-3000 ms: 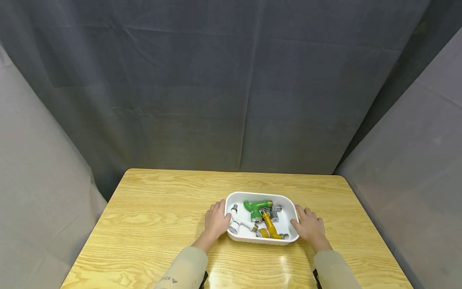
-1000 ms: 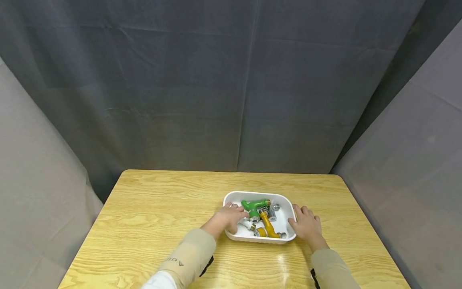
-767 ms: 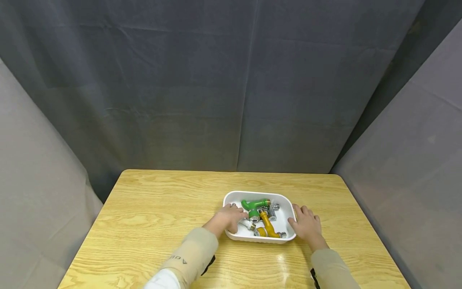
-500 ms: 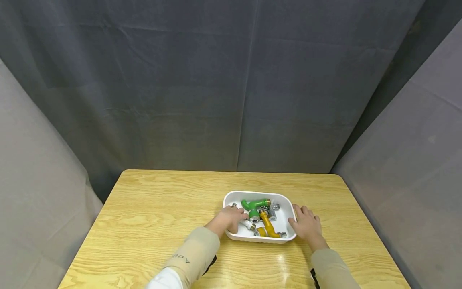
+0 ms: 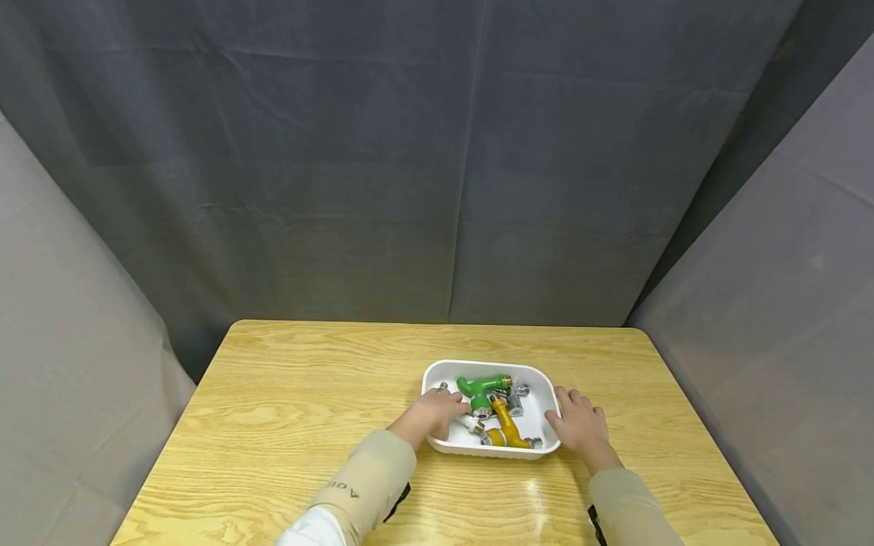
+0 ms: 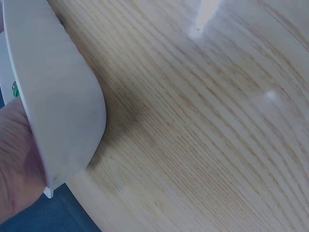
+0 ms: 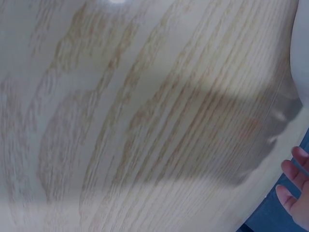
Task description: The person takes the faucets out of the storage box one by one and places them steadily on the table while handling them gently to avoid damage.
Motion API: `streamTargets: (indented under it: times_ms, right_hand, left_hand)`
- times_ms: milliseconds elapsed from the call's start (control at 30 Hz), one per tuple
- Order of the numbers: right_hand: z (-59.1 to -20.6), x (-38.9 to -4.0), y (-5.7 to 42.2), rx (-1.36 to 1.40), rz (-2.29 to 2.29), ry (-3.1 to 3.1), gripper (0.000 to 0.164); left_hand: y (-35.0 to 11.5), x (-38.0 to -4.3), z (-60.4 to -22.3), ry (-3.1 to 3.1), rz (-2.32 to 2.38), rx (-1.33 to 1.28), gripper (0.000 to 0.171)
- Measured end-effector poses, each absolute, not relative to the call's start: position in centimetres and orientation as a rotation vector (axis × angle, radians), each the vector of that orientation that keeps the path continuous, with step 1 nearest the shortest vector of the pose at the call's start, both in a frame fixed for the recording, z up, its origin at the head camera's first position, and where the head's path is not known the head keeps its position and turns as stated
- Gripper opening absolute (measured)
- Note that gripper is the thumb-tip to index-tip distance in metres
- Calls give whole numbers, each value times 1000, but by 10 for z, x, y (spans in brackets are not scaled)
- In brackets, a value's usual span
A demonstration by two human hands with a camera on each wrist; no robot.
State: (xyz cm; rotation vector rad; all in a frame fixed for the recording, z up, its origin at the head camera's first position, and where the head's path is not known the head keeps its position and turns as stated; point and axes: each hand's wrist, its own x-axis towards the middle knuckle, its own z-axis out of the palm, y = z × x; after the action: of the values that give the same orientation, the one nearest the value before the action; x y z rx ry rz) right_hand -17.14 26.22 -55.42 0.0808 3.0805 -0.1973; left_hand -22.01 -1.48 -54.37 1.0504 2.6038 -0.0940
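Head view: in the left end of the tub [image 5: 492, 453], the white tap [image 5: 471, 424], tip toward the middle, is mostly covered by the nearer left hand [image 5: 435, 413]; its grip can't be told. The right hand [image 5: 582, 427] is spread at the tub's right end.

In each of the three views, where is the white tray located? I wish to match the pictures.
Head: white tray in the lower half, slightly right of centre.
Left wrist: white tray along the left side, partly cut off.
Right wrist: only a curved part at the upper right edge.
Shared landmark: the wood-grained table.
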Motion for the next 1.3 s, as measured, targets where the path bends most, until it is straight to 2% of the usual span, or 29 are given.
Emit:
streamTargets:
  times_ms: [333, 933, 1300]
  right_hand:
    - [-557, -175, 264, 69, -167, 3044, 59]
    - [-555, -172, 261, 75, -198, 3045, 55]
    - [-556, -172, 264, 77, -195, 3042, 57]
  left_hand:
    - [-14, -222, -547, 2597, -82, 1052, 71]
    - [-16, -218, -538, 2599, -88, 1059, 64]
    - [-17, -216, -521, 2615, -66, 1072, 77]
